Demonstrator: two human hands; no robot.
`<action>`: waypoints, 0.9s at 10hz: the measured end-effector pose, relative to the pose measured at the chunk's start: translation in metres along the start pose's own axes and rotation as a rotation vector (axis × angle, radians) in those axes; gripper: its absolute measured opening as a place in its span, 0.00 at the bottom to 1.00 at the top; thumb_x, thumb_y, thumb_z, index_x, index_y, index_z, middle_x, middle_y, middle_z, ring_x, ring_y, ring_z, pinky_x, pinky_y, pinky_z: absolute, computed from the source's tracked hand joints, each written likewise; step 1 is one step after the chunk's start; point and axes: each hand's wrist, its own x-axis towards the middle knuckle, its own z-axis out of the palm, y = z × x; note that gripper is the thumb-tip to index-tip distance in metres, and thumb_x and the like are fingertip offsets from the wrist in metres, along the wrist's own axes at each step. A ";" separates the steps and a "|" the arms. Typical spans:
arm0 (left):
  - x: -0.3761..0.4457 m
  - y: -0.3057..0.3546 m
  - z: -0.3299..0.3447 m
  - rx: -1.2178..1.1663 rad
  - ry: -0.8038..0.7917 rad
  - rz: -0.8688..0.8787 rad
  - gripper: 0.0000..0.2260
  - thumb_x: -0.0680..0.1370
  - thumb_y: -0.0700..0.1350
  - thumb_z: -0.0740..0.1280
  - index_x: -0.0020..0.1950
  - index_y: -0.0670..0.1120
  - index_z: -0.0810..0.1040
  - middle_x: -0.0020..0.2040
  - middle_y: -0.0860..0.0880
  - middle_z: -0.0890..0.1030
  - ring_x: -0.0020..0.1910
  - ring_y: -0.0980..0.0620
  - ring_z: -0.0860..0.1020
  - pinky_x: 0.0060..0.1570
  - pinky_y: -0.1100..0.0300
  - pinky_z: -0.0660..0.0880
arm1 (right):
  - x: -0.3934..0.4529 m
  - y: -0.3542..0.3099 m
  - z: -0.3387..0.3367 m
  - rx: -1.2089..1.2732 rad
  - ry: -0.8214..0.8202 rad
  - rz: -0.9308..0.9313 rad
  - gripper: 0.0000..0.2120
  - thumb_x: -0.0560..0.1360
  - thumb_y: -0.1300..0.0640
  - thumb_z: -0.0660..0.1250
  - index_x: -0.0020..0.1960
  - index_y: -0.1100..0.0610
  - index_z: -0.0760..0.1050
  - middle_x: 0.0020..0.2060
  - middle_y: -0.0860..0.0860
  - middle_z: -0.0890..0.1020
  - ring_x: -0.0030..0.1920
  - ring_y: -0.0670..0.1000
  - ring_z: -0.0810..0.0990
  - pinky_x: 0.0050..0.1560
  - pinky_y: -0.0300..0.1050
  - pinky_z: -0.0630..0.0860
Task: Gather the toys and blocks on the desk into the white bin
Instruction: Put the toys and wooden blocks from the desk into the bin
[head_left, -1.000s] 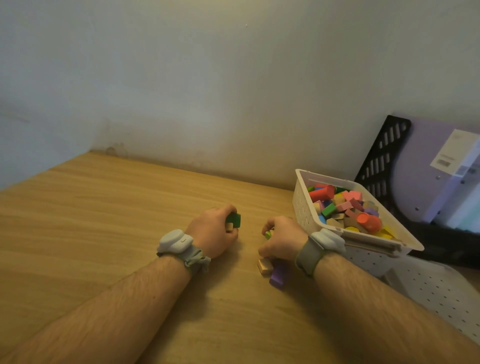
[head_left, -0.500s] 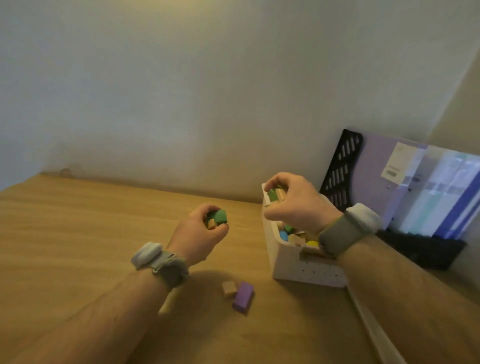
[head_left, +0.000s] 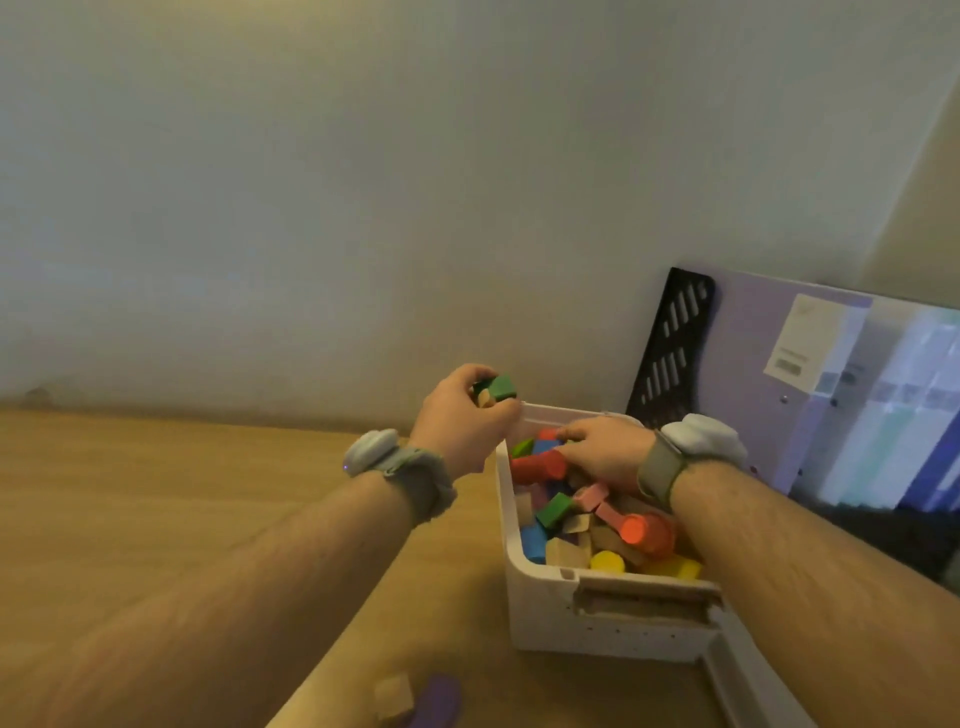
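The left hand (head_left: 462, 423) keeps its grip clamped on a small green wooden block (head_left: 502, 387) and a plain pale wooden piece (head_left: 486, 398), both pinched between the curled fingers and the thumb. It holds them above the far left corner of the white perforated plastic bin (head_left: 550, 618), just at the rim. The right hand (head_left: 605, 451) is low inside the bin, on top of the coloured blocks (head_left: 582, 525) that fill it; its fingers reach toward a red cylinder (head_left: 540, 466), but I cannot tell if the grip is together on something or apart, because the fingertips are hidden from this side.

The task seems almost finished. The bin is nearly full with blocks of many colours. On the wooden desk (head_left: 156, 519) two pieces are left, at the bottom edge of the view: a small tan wooden cube (head_left: 394, 696) and, just beside it, a purple block (head_left: 439, 701). The pieces in the left hand are not yet dropped.
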 end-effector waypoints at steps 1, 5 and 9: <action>0.030 0.007 0.025 -0.029 0.001 0.020 0.15 0.70 0.48 0.70 0.55 0.49 0.76 0.38 0.52 0.80 0.33 0.52 0.81 0.39 0.52 0.81 | 0.003 0.004 -0.006 0.175 -0.073 -0.060 0.25 0.78 0.59 0.62 0.73 0.45 0.65 0.61 0.50 0.79 0.56 0.49 0.80 0.54 0.44 0.79; 0.055 0.011 0.078 0.825 -0.536 0.115 0.19 0.80 0.57 0.55 0.65 0.51 0.74 0.63 0.46 0.76 0.60 0.42 0.74 0.53 0.57 0.68 | -0.032 0.038 -0.026 0.459 0.171 -0.059 0.22 0.83 0.54 0.54 0.75 0.58 0.60 0.75 0.55 0.64 0.73 0.53 0.63 0.65 0.37 0.63; -0.109 -0.016 -0.043 0.702 -0.336 0.011 0.17 0.79 0.58 0.57 0.51 0.47 0.78 0.47 0.48 0.79 0.46 0.48 0.77 0.46 0.55 0.73 | -0.103 0.017 0.014 0.105 0.315 0.021 0.19 0.84 0.48 0.49 0.68 0.52 0.70 0.64 0.54 0.76 0.65 0.58 0.74 0.63 0.53 0.71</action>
